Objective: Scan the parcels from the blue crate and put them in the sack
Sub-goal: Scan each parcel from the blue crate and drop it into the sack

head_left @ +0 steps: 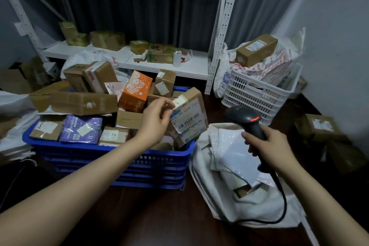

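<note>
The blue crate (107,156) stands on the floor at centre left, piled with several cardboard parcels, an orange box (135,91) and a purple packet (80,129). My left hand (157,119) grips the left edge of a brown labelled parcel (189,118) tilted up at the crate's right end, its label facing right. My right hand (269,146) holds a black barcode scanner (247,121) by the handle, its head turned toward that label. The white sack (211,191) lies open on the floor under the scanner, with white mailers and a box inside.
A white crate (257,94) with bags and a long brown box (256,50) stands at back right. White metal shelving (159,66) with small boxes runs behind the blue crate. More boxes (321,128) sit by the right wall. The scanner's cable (283,201) loops over the sack.
</note>
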